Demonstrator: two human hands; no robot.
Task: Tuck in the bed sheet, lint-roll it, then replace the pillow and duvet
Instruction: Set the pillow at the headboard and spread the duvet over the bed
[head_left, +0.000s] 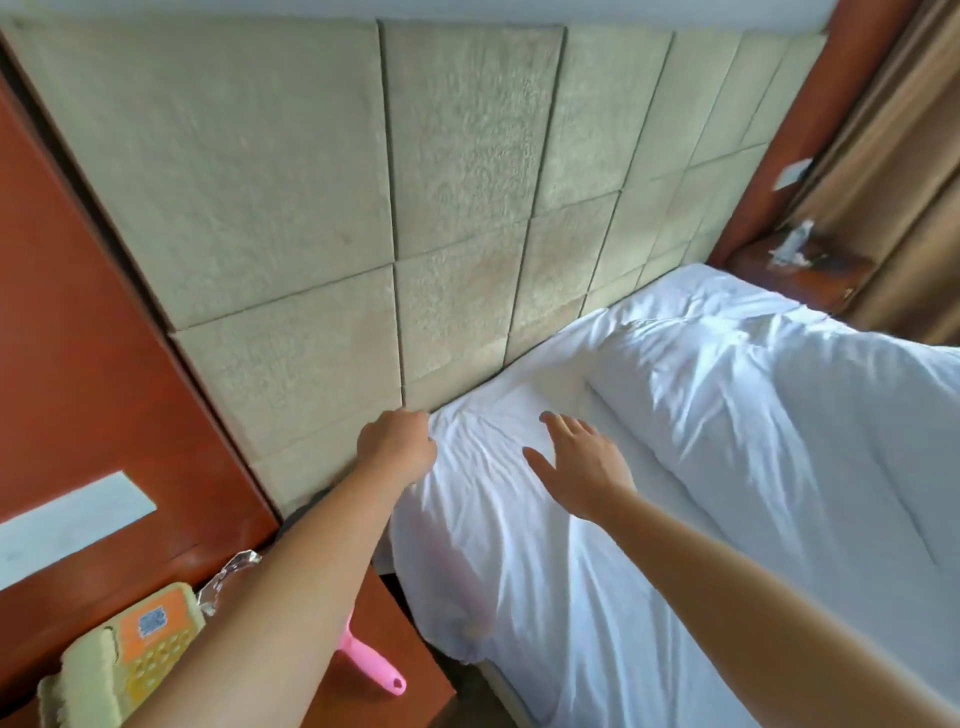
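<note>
The white bed sheet (498, 519) covers the mattress, wrinkled at the near head corner and hanging loose down the side. My left hand (397, 441) grips the sheet's corner right at the padded headboard (311, 234), fingers curled into the fabric. My right hand (582, 462) lies flat on the sheet beside it, fingers spread. A bulky white duvet (779, 415) is bunched along the far side of the bed. The pink lint roller handle (371, 662) pokes out under my left forearm on the nightstand. I cannot make out a pillow.
A wooden nightstand (405, 618) at lower left carries a beige telephone (130, 654) and crinkled clear plastic (228, 571). Red-brown wood panelling (78, 338) borders the headboard on the left. Another bedside stand (800, 275) and brown curtains (893, 182) are at the far right.
</note>
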